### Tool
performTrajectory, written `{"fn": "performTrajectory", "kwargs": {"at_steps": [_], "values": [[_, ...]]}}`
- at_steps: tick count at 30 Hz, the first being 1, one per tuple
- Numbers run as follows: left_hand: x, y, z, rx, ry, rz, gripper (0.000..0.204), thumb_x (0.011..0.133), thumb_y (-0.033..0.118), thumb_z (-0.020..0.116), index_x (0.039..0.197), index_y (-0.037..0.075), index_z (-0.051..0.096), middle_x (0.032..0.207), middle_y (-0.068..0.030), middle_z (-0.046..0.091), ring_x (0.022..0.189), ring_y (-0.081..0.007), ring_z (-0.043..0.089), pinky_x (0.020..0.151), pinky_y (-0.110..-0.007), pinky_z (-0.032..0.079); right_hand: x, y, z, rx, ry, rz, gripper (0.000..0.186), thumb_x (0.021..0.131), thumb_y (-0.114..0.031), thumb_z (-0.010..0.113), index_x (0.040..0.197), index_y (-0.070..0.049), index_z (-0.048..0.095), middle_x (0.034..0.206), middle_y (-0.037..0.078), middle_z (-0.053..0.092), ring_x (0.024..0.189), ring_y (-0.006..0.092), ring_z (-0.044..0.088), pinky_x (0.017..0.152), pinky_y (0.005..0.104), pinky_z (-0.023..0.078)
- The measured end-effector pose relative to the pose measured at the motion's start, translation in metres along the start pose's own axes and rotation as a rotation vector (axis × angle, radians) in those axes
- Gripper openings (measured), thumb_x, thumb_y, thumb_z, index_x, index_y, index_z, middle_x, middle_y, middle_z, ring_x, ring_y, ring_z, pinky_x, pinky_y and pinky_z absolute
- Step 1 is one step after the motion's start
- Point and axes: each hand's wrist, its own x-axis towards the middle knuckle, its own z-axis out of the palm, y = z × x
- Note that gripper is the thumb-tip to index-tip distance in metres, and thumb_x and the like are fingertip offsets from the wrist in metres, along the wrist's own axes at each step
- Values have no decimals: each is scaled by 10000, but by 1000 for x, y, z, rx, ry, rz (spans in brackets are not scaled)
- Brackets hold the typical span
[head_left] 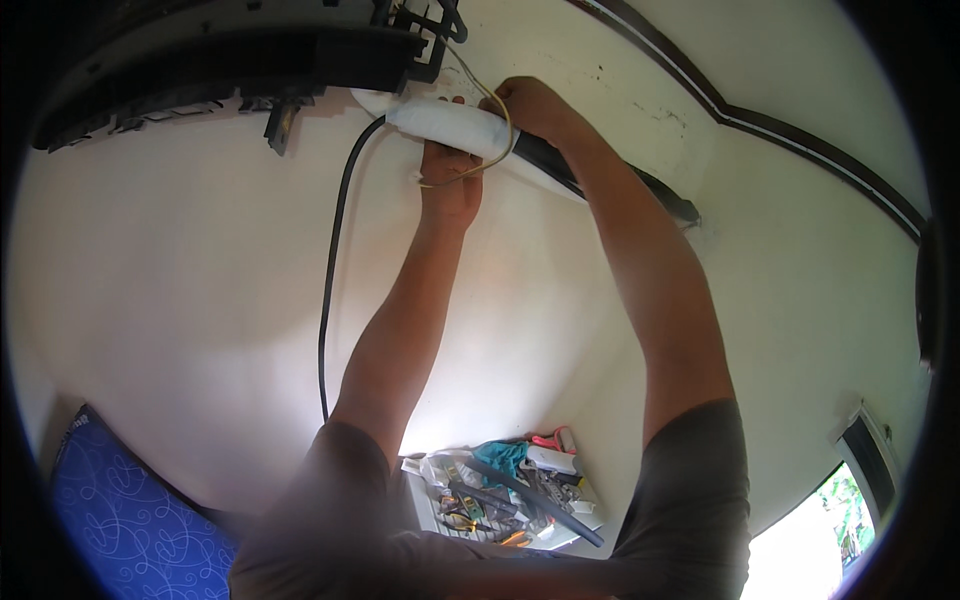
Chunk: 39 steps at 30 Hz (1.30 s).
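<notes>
Overhead, a thick pipe bundle wrapped in white [445, 122] slants along the wall. From below, my left hand [452, 185] is closed round it, with fingertips showing over its upper edge. My right hand [530, 105] is closed at the bundle's upper side, where the white wrap meets black foam-covered pipe [550, 162]. What those fingers pinch is hidden. A thin pale cable [508, 110] loops down in front of the bundle and ends near my left wrist. A black cable [335, 240] hangs from the bundle's left end.
At upper left is a black mounted unit [220, 75], with a black bracket [435, 45] beside it. The black pipe's far end [685, 212] meets the wall. Below me, a white surface [420, 500] bears tools, a teal cloth [503, 457] and a grey tube [540, 503]. A blue patterned panel [140, 500] stands lower left.
</notes>
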Motion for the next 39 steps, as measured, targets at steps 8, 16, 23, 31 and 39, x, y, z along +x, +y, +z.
{"fn": "performTrajectory", "kwargs": {"at_steps": [8, 16, 23, 31, 39], "values": [[-12, 7, 22, 247, 197, 83, 509, 934, -77, 657, 1423, 23, 557, 1178, -78, 682, 989, -156, 647, 828, -285, 546, -17, -12, -8, -328, 275, 12, 328, 1027, -270, 576, 1103, 8, 731, 1039, 235, 718, 1004, 440, 717, 927, 501, 586], [-48, 24, 50, 1064, 337, -129, 302, 1016, 129, 685, 1277, -6, 617, 858, -48, 662, 754, -141, 615, 666, -322, 506, -143, -52, 44, -587, 318, -231, 447, 809, -219, 797, 1184, -64, 608, 1197, 149, 592, 1156, 322, 625, 785, 450, 558], [-84, -1, 35, 565, 135, -6, 382, 1043, 325, 656, 1188, -27, 622, 953, -92, 640, 888, -238, 691, 859, -379, 571, -105, -30, 43, -646, 399, -360, 214, 897, -151, 710, 1069, -81, 605, 968, 75, 644, 897, 240, 685, 785, 380, 542], [-26, -131, 11, 1486, 113, 471, 449, 984, 214, 724, 1373, 43, 581, 1042, -113, 658, 1026, -212, 649, 892, -337, 548, -121, -50, 15, -567, 308, -345, 180, 921, -95, 661, 1088, -51, 610, 909, 112, 679, 873, 296, 711, 1007, 566, 526], [-28, -88, 120, 1428, 379, -123, 366, 1046, 190, 655, 1387, 62, 618, 1043, -103, 711, 1012, -225, 667, 845, -316, 553, -166, -80, 42, -554, 282, -441, 166, 845, -64, 680, 990, 15, 660, 775, 122, 696, 708, 294, 719, 827, 500, 570]]}}
